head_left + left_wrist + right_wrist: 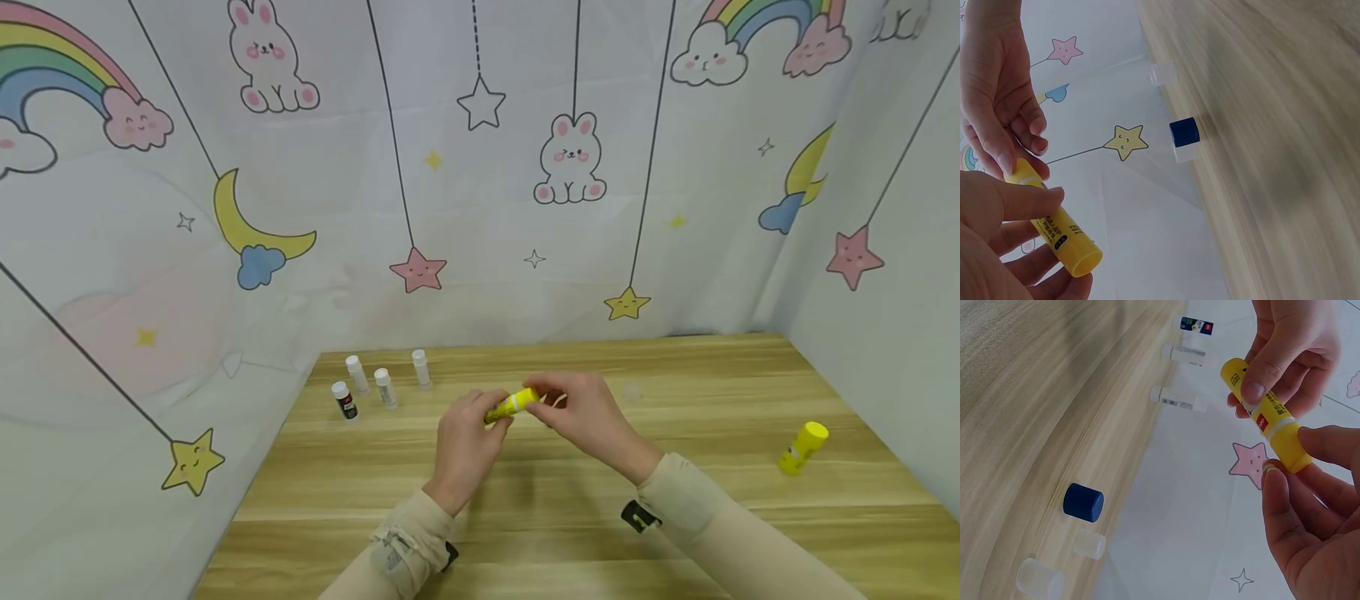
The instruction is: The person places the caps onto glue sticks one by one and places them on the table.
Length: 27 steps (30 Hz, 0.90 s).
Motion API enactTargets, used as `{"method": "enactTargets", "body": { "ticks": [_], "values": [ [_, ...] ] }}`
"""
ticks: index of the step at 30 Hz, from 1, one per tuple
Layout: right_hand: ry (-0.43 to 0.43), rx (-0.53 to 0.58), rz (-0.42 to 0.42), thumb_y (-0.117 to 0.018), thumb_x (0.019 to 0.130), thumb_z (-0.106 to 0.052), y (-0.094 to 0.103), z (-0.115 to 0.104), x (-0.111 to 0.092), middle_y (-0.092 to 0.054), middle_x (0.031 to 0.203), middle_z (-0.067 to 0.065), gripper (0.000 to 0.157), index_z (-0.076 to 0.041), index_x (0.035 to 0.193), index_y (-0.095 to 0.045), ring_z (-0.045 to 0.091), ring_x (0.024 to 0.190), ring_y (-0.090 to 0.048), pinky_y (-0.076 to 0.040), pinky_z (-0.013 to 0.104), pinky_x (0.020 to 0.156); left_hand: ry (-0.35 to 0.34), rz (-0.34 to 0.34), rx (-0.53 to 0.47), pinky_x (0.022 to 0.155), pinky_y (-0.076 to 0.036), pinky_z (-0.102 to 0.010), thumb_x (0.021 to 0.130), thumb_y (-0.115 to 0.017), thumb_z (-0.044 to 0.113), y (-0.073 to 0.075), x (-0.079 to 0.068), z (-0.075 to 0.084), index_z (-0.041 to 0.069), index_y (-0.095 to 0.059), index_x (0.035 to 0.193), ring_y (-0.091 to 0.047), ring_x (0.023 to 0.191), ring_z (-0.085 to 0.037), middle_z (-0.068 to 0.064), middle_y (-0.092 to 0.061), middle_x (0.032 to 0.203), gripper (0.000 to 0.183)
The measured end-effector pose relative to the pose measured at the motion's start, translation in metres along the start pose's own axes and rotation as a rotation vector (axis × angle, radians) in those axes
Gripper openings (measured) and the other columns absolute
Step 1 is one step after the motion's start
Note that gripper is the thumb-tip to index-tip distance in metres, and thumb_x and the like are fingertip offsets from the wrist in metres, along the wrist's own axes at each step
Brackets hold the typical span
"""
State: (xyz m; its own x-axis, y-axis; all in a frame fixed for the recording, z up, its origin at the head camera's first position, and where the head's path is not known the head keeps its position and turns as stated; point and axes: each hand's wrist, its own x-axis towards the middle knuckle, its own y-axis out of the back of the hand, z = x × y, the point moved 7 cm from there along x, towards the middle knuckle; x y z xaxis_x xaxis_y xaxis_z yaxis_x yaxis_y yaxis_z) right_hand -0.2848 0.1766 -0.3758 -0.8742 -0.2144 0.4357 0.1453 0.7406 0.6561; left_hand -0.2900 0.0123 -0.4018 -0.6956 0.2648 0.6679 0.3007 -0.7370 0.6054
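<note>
Over the table, my left hand (467,442) grips a yellow glue stick (513,405) round its body, thumb along the printed side. The right hand (592,417) pinches the stick's yellow cap (1290,447) between thumb and fingers. A white band shows between cap and body in the right wrist view. Held at a tilt, the stick has its capped end higher and toward the right. A navy cap (1083,502) and two translucent caps, one small (1089,544) and one larger (1040,579), are on the table beyond the hands.
Several small white-topped tubes (386,389) stand at the back left, one with a dark label (345,402). Another yellow glue stick (804,448) stands at the right of the wooden table (540,533). A printed curtain (487,217) hangs behind the table.
</note>
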Motion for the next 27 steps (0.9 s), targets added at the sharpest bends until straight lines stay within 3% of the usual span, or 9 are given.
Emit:
{"method": "enactTargets", "body": {
  "ticks": [14,22,27],
  "values": [
    [0.024,0.023,0.005,-0.081,0.087,-0.013,-0.001,0.0,-0.002,-0.073,0.095,-0.008,0.022,-0.012,0.109,-0.076,0.003,0.074,-0.065,-0.056,0.023,0.066,-0.018,-0.01,-0.014,0.07,-0.056,-0.03,0.078,-0.088,0.007,-0.002,0.0,0.003,0.012,-0.076,0.102,-0.066,0.078,-0.011,0.001,-0.072,0.091,0.027],
    [0.073,0.012,-0.055,-0.077,0.09,-0.01,-0.006,0.001,-0.001,-0.068,0.089,-0.01,0.015,-0.016,0.103,-0.074,0.005,0.075,-0.064,-0.056,0.022,0.065,-0.086,-0.014,0.048,0.067,-0.057,-0.031,0.074,-0.09,0.006,0.0,-0.001,0.014,0.008,-0.076,0.101,-0.069,0.073,-0.014,-0.003,-0.073,0.089,0.03],
    [0.103,-0.03,-0.07,-0.075,0.091,-0.008,-0.006,-0.001,0.0,-0.065,0.084,-0.01,0.013,-0.016,0.101,-0.073,0.005,0.066,-0.057,-0.053,0.024,0.061,-0.098,-0.001,0.096,0.063,-0.057,-0.033,0.073,-0.091,0.009,-0.001,-0.002,0.02,0.008,-0.076,0.097,-0.069,0.07,-0.016,-0.004,-0.073,0.086,0.028]
  ]
}}
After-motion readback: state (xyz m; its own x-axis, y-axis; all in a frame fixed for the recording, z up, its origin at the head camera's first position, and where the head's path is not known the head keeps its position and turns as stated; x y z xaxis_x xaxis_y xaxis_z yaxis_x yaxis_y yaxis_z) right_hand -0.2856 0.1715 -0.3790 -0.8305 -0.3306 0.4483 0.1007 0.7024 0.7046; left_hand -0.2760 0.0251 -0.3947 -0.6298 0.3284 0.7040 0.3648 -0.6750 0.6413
